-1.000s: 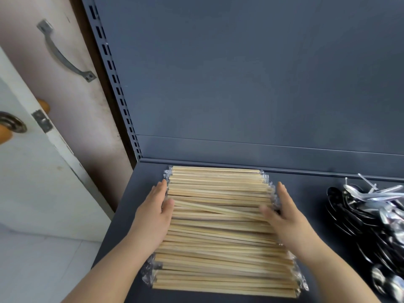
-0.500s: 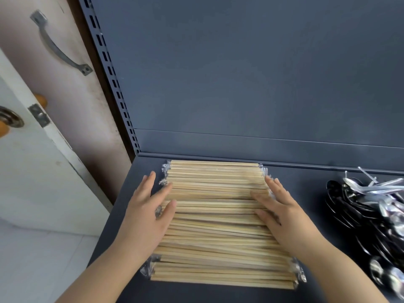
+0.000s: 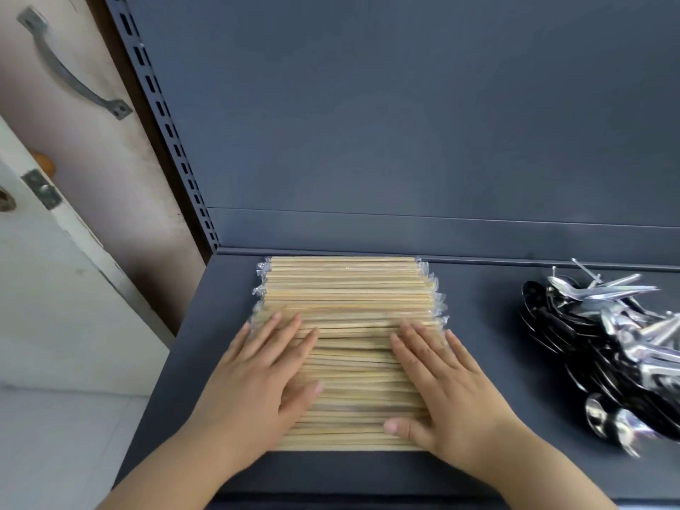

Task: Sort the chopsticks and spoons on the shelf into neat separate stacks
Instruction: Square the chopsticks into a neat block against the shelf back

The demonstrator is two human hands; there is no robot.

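Both the left hand (image 3: 254, 377) and right hand (image 3: 447, 384) lie flat, fingers straight, pressing the pale wooden chopsticks in clear slippery sleeves (image 3: 349, 288); light, stiff sticks likely slide, so squeeze the stack's ends

Up at eleven o'clock a grey metal handle (image 3: 70, 73) is screwed slanting onto a dirty pinkish door (image 3: 121, 171). Just right of it, a dark metal post (image 3: 165, 130) with a row of little slots runs down toward the middle. At nine o'clock stands a white door (image 3: 55, 307) with a small metal plate (image 3: 41, 189) on its edge and an orange knob (image 3: 46, 163) peeking out behind. The pale floor (image 3: 55, 454) lies at eight o'clock.
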